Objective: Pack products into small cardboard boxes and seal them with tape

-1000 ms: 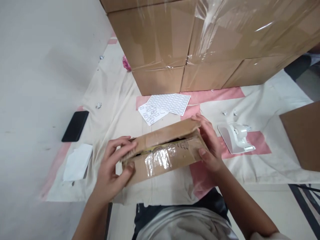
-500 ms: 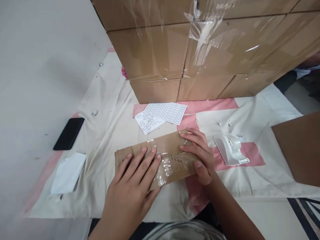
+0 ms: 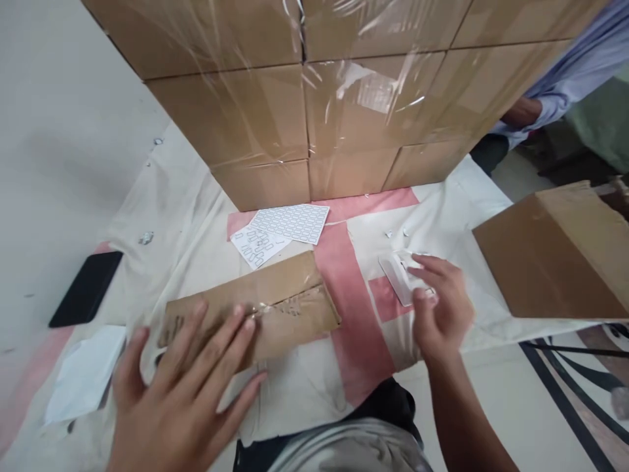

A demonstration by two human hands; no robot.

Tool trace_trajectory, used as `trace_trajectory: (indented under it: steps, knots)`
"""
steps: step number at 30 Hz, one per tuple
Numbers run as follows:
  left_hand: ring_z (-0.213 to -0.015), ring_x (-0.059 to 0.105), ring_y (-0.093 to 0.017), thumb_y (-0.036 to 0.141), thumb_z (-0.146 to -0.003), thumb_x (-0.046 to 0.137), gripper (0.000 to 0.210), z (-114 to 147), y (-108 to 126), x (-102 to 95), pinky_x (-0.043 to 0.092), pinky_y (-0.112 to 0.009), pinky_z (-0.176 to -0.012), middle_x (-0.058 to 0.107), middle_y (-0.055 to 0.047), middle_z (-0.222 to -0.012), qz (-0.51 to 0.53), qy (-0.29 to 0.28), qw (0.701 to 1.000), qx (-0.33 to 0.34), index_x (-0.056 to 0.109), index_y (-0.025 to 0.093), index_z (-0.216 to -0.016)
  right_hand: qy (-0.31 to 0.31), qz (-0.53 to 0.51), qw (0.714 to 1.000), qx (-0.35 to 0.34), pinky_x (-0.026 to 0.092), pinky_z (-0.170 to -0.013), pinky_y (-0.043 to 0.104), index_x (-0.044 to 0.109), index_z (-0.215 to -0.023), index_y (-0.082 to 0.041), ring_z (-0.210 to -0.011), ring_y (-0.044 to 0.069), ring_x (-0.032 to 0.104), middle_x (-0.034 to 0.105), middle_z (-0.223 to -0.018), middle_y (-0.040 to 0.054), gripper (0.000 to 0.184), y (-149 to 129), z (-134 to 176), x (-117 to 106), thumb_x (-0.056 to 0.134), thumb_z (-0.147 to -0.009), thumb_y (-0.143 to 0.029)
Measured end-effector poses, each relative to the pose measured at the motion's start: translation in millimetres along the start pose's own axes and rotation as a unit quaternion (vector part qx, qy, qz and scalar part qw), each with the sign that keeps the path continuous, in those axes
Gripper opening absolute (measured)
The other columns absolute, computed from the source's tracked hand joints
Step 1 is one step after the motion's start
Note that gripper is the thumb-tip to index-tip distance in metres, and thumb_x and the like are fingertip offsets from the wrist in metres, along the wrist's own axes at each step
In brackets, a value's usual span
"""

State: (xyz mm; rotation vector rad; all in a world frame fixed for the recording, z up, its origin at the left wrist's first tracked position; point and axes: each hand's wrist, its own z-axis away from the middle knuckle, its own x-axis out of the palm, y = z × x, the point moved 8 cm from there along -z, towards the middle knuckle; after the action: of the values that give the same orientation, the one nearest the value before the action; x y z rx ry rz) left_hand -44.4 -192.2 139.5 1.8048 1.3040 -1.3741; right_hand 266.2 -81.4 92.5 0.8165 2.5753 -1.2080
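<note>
A flat brown cardboard box [image 3: 289,282] with clear tape over its top lies on the cloth in front of me. My left hand [image 3: 184,387] is spread over the box's left end, fingertips at its surface; I cannot tell whether they press on it. To the right, my right hand [image 3: 445,308] is at a white tape dispenser [image 3: 394,278], thumb and fingers apart and partly covering it. Beyond the box, a sheet of printed labels [image 3: 302,221] overlaps a second, partly used label sheet [image 3: 253,252].
Large cartons [image 3: 265,118] wrapped in clear film stand stacked at the back. Another carton [image 3: 521,255] sits at the right. On the left are a black phone [image 3: 86,288] and folded white paper [image 3: 86,373]. A person's sleeve [image 3: 580,78] shows at upper right.
My right hand has left the box and moved right to the tape dispenser. My left hand's fingers have spread wider. The view has shifted toward the right.
</note>
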Motion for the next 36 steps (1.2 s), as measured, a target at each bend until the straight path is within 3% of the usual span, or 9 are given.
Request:
trace_trajectory:
  steps: [4,6,9,12,15,19,26,30,36]
  knots:
    - [-0.156,0.031,-0.013,0.030,-0.095,0.065,0.030,-24,98,2.6,0.031,-0.035,-0.126,0.061,0.010,-0.148,0.155,0.088,0.973,0.148,0.070,0.036,-0.124,-0.021,0.029,0.973,0.227,0.048,-0.102,0.053,0.077,-0.095,-0.023,-0.111,0.031,0.066,0.074,-0.109,0.0092,0.038,69,3,-43,0.051,-0.099,-0.051]
    - [-0.154,0.033,-0.014,0.040,-0.098,0.060,0.038,-66,143,34.1,0.041,-0.033,-0.118,0.048,0.009,-0.160,0.212,0.077,0.963,0.145,0.065,0.033,-0.135,-0.085,0.006,0.942,0.326,0.051,-0.095,0.047,0.078,-0.091,-0.022,-0.103,0.029,0.068,0.076,-0.103,0.0087,0.047,91,10,-41,0.048,-0.098,-0.057]
    - [-0.155,0.032,-0.032,0.053,-0.094,0.064,0.073,-138,185,106.4,0.039,-0.050,-0.119,0.028,-0.004,-0.172,0.230,0.001,0.968,0.098,0.039,0.029,-0.159,-0.120,0.005,0.903,0.413,0.052,-0.086,0.039,0.078,-0.089,-0.020,-0.094,0.026,0.067,0.076,-0.098,0.0079,0.047,105,18,-37,0.050,-0.095,-0.058]
    - [-0.154,0.029,-0.041,0.066,-0.092,0.060,0.082,-183,184,159.7,0.036,-0.058,-0.119,0.029,-0.013,-0.170,0.299,0.012,0.954,0.021,0.036,0.027,-0.160,-0.105,-0.006,0.896,0.432,0.052,-0.079,0.035,0.076,-0.085,-0.019,-0.090,0.025,0.066,0.075,-0.095,0.0074,0.046,109,21,-36,0.055,-0.091,-0.060]
    - [-0.148,0.037,-0.039,0.069,-0.091,0.060,0.085,-192,177,181.7,0.040,-0.053,-0.117,0.041,-0.015,-0.160,0.363,0.054,0.930,0.013,0.036,0.026,-0.159,-0.111,-0.038,0.881,0.458,0.052,-0.072,0.032,0.075,-0.080,-0.020,-0.084,0.023,0.065,0.075,-0.092,0.0058,0.041,115,26,-32,0.061,-0.086,-0.058]
    - [-0.144,0.041,-0.037,0.070,-0.087,0.065,0.094,-186,173,185.0,0.043,-0.049,-0.112,0.038,-0.020,-0.158,0.379,0.072,0.923,0.000,0.031,0.023,-0.161,-0.123,-0.072,0.871,0.470,0.051,-0.070,0.030,0.075,-0.075,-0.021,-0.090,0.023,0.066,0.074,-0.096,0.0061,0.032,116,22,-22,0.067,-0.082,-0.051]
    - [-0.141,0.044,-0.034,0.071,-0.088,0.062,0.093,-188,171,182.8,0.046,-0.045,-0.101,0.044,-0.017,-0.155,0.358,0.029,0.933,-0.027,0.028,0.026,-0.162,-0.006,-0.080,0.937,0.340,0.048,-0.077,0.030,0.047,-0.051,-0.019,-0.079,0.016,0.060,0.065,-0.079,0.0017,0.045,80,7,-48,0.077,-0.081,-0.035]
    - [-0.142,0.043,-0.033,0.065,-0.087,0.068,0.092,-187,169,181.1,0.045,-0.043,-0.103,0.044,-0.016,-0.156,0.353,0.013,0.935,-0.032,0.030,0.025,-0.162,-0.013,-0.086,0.914,0.397,0.044,-0.064,0.028,0.045,-0.054,-0.020,-0.064,0.014,0.056,0.063,-0.064,0.0003,0.047,75,45,-51,0.078,-0.084,-0.035]
    - [-0.141,0.044,-0.033,0.067,-0.090,0.062,0.088,-186,168,179.9,0.043,-0.042,-0.104,0.045,-0.016,-0.155,0.370,0.017,0.928,-0.032,0.033,0.025,-0.161,0.018,-0.162,0.884,0.437,0.038,-0.052,0.026,0.046,-0.058,-0.020,-0.054,0.011,0.053,0.071,-0.074,0.0028,0.046,84,80,-28,0.078,-0.087,-0.035]
